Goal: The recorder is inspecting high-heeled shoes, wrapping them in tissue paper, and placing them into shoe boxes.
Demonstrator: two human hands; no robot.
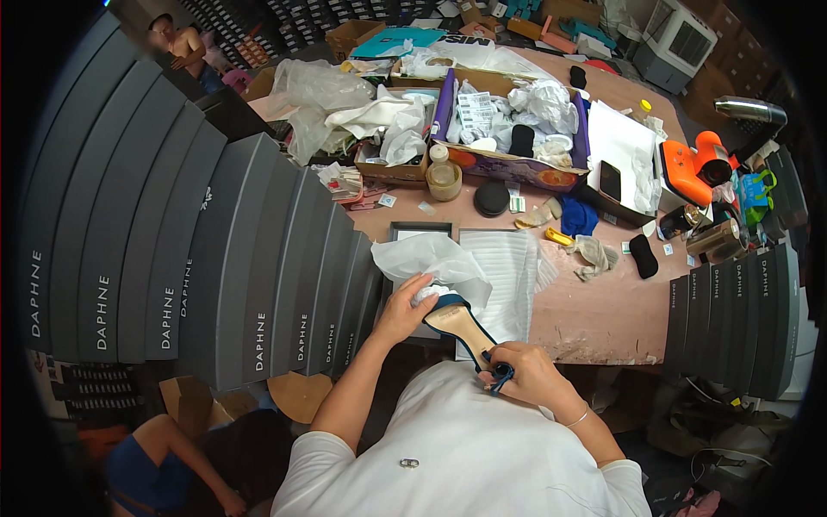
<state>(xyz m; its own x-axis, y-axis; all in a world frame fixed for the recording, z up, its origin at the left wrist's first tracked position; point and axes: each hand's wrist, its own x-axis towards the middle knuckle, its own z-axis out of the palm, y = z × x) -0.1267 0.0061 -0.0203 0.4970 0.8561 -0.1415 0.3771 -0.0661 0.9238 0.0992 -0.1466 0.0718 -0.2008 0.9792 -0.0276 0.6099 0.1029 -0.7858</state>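
Observation:
A dark blue sandal (461,326) with a beige insole is held in front of my chest, slanting from the upper left down to the right. My left hand (401,312) is closed around its toe end, where white stuffing shows under the front strap. My right hand (527,372) grips the heel end by the ankle strap and its bow; some fingertips are hidden. Just beyond my left hand lies crumpled white tissue paper (435,258), partly over a grey shoe box (420,229). A ribbed white wrapping sheet (504,280) lies beside it on the table.
Stacked grey shoe boxes (233,250) tower at left; a shorter stack (732,310) stands at right. Behind are a purple carton (517,164) full of paper, a glass jar (444,177), a phone (610,181) and an orange device (687,172). Another person's arm (194,457) shows lower left.

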